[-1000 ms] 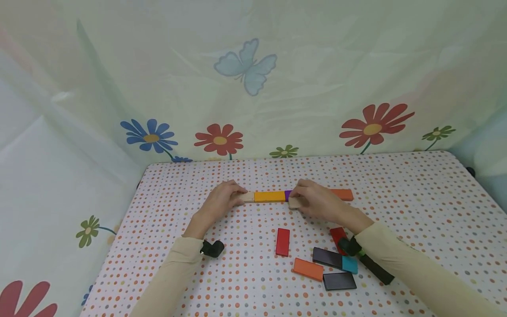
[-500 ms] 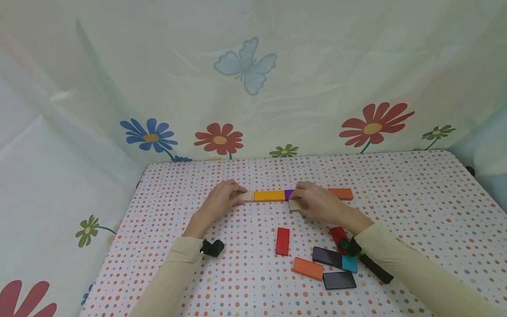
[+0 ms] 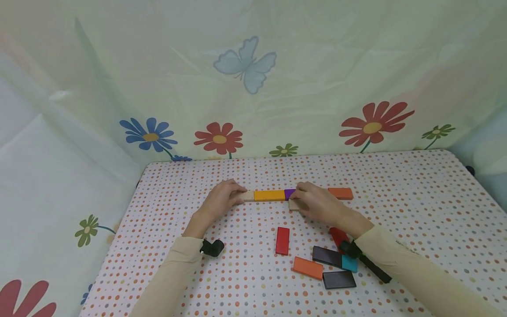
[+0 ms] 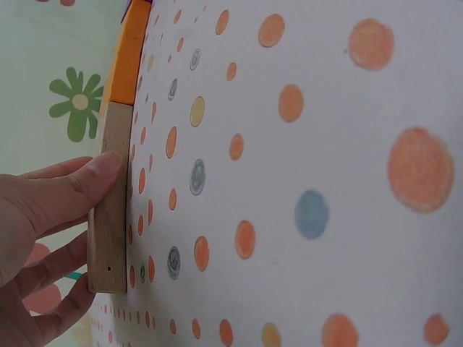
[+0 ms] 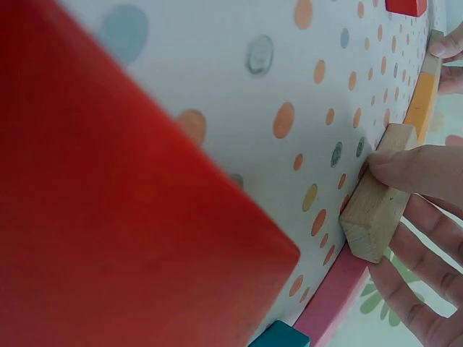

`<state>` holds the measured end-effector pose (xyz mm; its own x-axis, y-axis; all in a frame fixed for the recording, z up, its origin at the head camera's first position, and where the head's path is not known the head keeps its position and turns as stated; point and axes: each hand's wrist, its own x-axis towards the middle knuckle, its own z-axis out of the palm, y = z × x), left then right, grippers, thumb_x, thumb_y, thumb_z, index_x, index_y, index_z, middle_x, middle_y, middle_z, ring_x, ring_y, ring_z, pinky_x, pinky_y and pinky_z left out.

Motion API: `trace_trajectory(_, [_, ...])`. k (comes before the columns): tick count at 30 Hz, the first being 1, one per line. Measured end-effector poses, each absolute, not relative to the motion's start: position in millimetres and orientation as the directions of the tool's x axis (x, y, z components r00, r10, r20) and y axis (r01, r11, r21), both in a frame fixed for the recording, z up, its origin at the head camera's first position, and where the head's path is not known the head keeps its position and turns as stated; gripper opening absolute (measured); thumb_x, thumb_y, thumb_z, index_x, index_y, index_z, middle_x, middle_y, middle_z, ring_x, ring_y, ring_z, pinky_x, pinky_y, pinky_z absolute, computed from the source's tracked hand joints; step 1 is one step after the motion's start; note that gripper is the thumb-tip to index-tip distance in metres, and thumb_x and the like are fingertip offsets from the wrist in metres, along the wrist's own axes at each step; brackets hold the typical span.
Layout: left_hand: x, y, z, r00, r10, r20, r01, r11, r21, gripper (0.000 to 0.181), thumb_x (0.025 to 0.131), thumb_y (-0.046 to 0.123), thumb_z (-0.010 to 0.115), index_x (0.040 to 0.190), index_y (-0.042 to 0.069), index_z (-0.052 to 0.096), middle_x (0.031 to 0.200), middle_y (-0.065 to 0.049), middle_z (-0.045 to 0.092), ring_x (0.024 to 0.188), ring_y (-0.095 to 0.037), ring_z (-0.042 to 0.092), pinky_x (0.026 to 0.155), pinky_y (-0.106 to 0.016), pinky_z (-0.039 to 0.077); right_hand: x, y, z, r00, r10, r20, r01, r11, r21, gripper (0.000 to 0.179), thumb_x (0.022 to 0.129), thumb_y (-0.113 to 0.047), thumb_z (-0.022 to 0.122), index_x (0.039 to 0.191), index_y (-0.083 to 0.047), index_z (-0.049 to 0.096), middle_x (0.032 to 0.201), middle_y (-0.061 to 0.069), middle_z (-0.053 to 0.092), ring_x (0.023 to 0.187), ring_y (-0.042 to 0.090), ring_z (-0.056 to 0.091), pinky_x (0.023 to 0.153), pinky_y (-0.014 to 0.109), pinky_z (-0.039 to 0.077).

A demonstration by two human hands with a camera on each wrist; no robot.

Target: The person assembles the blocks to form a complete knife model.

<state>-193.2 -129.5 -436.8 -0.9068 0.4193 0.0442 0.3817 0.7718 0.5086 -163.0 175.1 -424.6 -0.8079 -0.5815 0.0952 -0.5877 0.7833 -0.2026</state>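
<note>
A row of flat blocks runs across the far half of the table. My left hand grips a plain wooden block at its left end, thumb on the near face. That block touches a yellow-orange block, followed by a purple block, partly covered. My right hand pinches another plain wooden block just in front of the row; whether it touches the row I cannot tell. In the right wrist view a pink block lies beyond it. An orange block sticks out right of this hand.
Nearer to me lie a red block, another orange block, two dark blocks, a teal block and a second red block under my right wrist. A flowered curtain stands behind the dotted tabletop.
My right hand has drawn very slightly towards me with its wooden block, showing a little more of the purple block and the far orange one. My left hand stays put.
</note>
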Motion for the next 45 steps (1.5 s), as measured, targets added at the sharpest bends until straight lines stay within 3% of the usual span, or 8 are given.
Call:
trace_trajectory(15, [-197, -131, -439, -0.895, 0.443, 0.051, 0.408, 0.765, 0.498, 0.031, 0.092, 0.016, 0.08, 0.123, 0.009, 0.077, 0.111, -0.005, 0.07, 0.102, -0.023, 0.064, 0.095, -0.04, 0.053, -157, 175, -427, -0.803, -0.584, 0.119, -0.596, 0.777, -0.202, 0.036, 0.081, -0.004, 0.089, 0.115, -0.001, 0.076, 0.11, 0.013, 0.066, 0.098, 0.025, 0.065, 0.085, 0.042, 0.06])
trace_trajectory(31, [-195, -130, -439, -0.9, 0.431, 0.061, 0.403, 0.771, 0.493, 0.03, 0.093, 0.017, 0.08, 0.122, 0.01, 0.078, 0.111, -0.005, 0.07, 0.103, -0.022, 0.063, 0.096, -0.041, 0.053, -156, 174, -426, -0.766, -0.616, 0.185, -0.643, 0.737, -0.209, 0.029, 0.082, -0.001, 0.089, 0.109, -0.002, 0.079, 0.101, 0.008, 0.066, 0.09, 0.02, 0.063, 0.081, 0.036, 0.061])
trace_trajectory(35, [-195, -130, -438, -0.9, 0.433, 0.058, 0.403, 0.771, 0.493, 0.031, 0.093, 0.017, 0.08, 0.122, 0.01, 0.078, 0.112, -0.005, 0.07, 0.104, -0.023, 0.063, 0.097, -0.041, 0.053, -147, 168, -418, -0.719, -0.674, 0.168, -0.694, 0.684, -0.228, 0.032, 0.08, 0.0, 0.09, 0.11, -0.004, 0.079, 0.103, 0.007, 0.065, 0.089, 0.019, 0.064, 0.078, 0.032, 0.061])
trace_trajectory(42, [-195, -131, -438, -0.9, 0.432, 0.053, 0.399, 0.772, 0.495, 0.031, 0.093, 0.017, 0.08, 0.123, 0.01, 0.077, 0.114, -0.005, 0.07, 0.106, -0.023, 0.064, 0.098, -0.042, 0.052, -124, 145, -400, -0.531, -0.847, 0.013, -0.823, 0.512, -0.248, 0.035, 0.083, 0.003, 0.084, 0.114, -0.014, 0.078, 0.113, 0.003, 0.065, 0.102, 0.019, 0.061, 0.088, 0.034, 0.058])
trace_trajectory(45, [-195, -131, -438, -0.9, 0.433, 0.054, 0.4, 0.77, 0.497, 0.031, 0.093, 0.017, 0.08, 0.123, 0.01, 0.077, 0.114, -0.005, 0.07, 0.106, -0.023, 0.064, 0.099, -0.042, 0.052, -117, 137, -398, -0.481, -0.876, -0.026, -0.84, 0.469, -0.274, 0.036, 0.083, 0.009, 0.077, 0.111, -0.014, 0.078, 0.112, 0.0, 0.064, 0.103, 0.016, 0.059, 0.09, 0.033, 0.056])
